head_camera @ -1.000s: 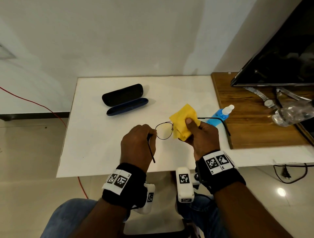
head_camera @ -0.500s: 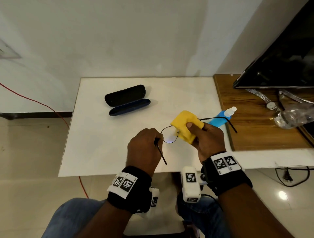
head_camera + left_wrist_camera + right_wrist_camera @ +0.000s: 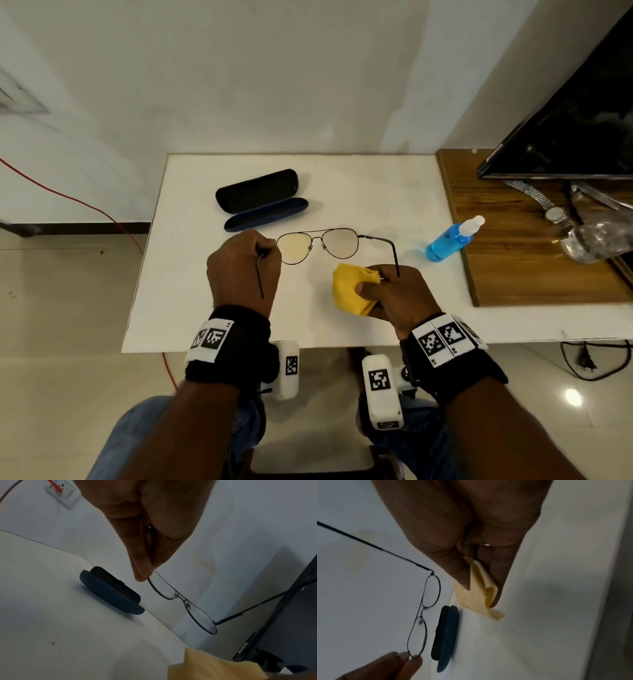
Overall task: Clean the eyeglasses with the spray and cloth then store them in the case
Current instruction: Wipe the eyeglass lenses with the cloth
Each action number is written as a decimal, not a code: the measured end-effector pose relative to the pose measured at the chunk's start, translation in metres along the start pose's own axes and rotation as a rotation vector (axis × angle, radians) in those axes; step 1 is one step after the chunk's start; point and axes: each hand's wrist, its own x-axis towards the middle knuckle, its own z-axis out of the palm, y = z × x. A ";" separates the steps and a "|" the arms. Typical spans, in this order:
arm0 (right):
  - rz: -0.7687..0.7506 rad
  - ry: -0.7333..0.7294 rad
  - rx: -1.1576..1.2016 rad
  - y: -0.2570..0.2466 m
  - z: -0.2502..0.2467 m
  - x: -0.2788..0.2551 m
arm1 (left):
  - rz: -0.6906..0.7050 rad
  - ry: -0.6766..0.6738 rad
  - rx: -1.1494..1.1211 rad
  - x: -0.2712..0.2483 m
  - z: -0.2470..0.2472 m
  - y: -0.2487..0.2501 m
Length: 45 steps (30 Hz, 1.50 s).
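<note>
Thin black wire is all there is to the eyeglasses (image 3: 317, 245): light, springy, and by my judgement easy to bend at the hinges, with lenses that will smear if a bare fingertip lands on them. So I take hold only at the frame's outer corner, never on the glass. My left hand (image 3: 241, 270) pinches that corner at the hinge, thumb against fingers (image 3: 143, 573), and the near temple runs back over my knuckles toward 6 o'clock. The frame hangs above the white tabletop (image 3: 164, 274), lenses facing me, reaching from my left hand toward 3 o'clock; the other temple angles back toward my right hand (image 3: 399, 294), though I cannot tell whether it touches it.

My right hand is clenched around the yellow cloth (image 3: 352, 291), soft and bunched, pinched between thumb and fingers in the right wrist view. The cloth sits just below the right lens, at about 5 o'clock from it, close but apart.

The case (image 3: 262, 200) lies open on the tabletop at 11 o'clock from the glasses, well clear of both hands. The spray bottle (image 3: 452, 240), blue liquid inside, stands at 3 o'clock near the wooden surface (image 3: 513, 274). I judge folding the temples gently is what storing calls for.
</note>
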 end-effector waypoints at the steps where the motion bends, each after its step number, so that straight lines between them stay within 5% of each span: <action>1: 0.005 0.017 -0.002 0.001 0.003 0.000 | -0.015 0.002 -0.016 0.000 0.000 0.001; 4: 0.036 0.025 0.038 0.002 0.015 -0.003 | -0.123 -0.015 -0.144 -0.002 0.001 0.011; 8: 0.154 -0.083 0.478 0.004 0.032 -0.009 | -0.190 -0.062 -0.211 -0.010 0.005 0.028; 13: 0.047 -0.275 0.846 -0.005 0.033 -0.015 | -0.193 -0.086 -0.213 -0.017 0.013 0.029; 27: -0.015 -0.259 0.678 0.001 0.041 -0.023 | -0.114 -0.013 -0.093 -0.007 0.014 0.017; 39: -0.046 -0.081 0.765 0.001 0.045 -0.019 | 0.073 -0.176 -0.040 -0.042 0.027 0.043; 45: -0.086 -0.324 0.925 0.000 0.047 -0.025 | -0.107 -0.099 -0.167 -0.030 0.027 0.033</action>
